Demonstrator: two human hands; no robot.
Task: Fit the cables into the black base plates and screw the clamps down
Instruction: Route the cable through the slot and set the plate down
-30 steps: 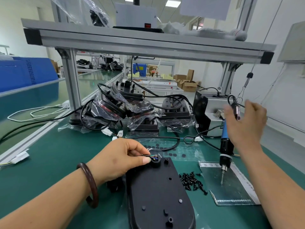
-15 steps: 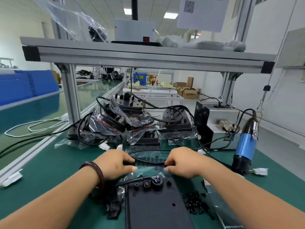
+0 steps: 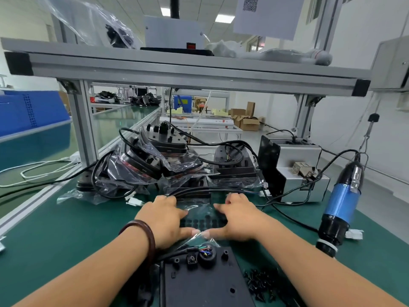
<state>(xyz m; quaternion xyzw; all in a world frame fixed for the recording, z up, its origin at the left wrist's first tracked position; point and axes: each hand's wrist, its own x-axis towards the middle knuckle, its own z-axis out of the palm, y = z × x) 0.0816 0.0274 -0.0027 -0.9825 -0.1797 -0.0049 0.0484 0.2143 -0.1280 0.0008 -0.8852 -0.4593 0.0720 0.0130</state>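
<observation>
A black base plate (image 3: 199,284) lies at the near edge of the bench. A black cable (image 3: 170,255) enters it from the left, and its coloured wires end in a round grommet (image 3: 207,254). Just beyond the plate lies a clear plastic bag (image 3: 203,220) of small black parts. My left hand (image 3: 168,218) and my right hand (image 3: 239,218) rest on this bag side by side, fingers spread over it. Both thumbs pinch its near edge. Loose black screws (image 3: 263,284) are piled to the right of the plate.
A blue electric screwdriver (image 3: 340,202) hangs on its cord at the right, tip down. Behind it stands a grey screw feeder box (image 3: 294,173). More bagged base plates with cables (image 3: 155,162) are heaped behind my hands. An aluminium shelf frame post (image 3: 81,120) stands at the left.
My right hand let go of the screwdriver, my left hand left the grommet, and both came together on the bag. Their fingers have since spread out over it.
</observation>
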